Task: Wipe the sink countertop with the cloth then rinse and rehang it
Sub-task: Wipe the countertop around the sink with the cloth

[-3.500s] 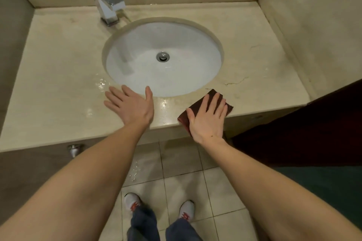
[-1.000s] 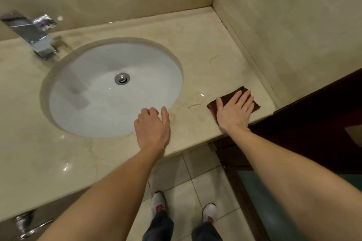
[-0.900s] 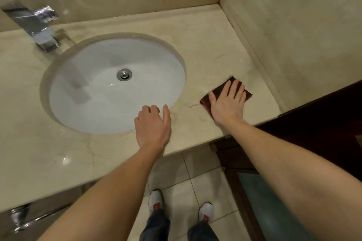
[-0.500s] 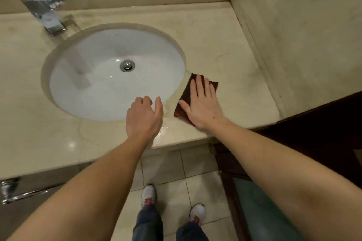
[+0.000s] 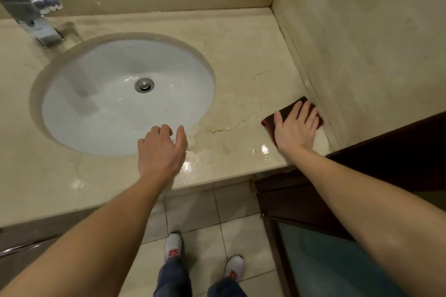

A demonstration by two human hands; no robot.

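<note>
Cloth [image 5: 269,124] under the flat right hand [image 5: 295,131] has swept from basin [image 5: 108,108] to wall [image 5: 362,55]; loose left hand [image 5: 160,149] holds nothing, wiping unfinished.

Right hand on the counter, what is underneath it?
A dark red cloth lies flat under the right hand, on the wet countertop. Its middle is covered by the palm; only edges show.

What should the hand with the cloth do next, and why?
Probably sweep left, toward the basin. The right hand presses the dark red cloth flat right by the side wall, near the countertop's front right corner, so little room is left that way. Wet sheen shows on the stone between it and the left hand, which rests at the basin's rim.
</note>
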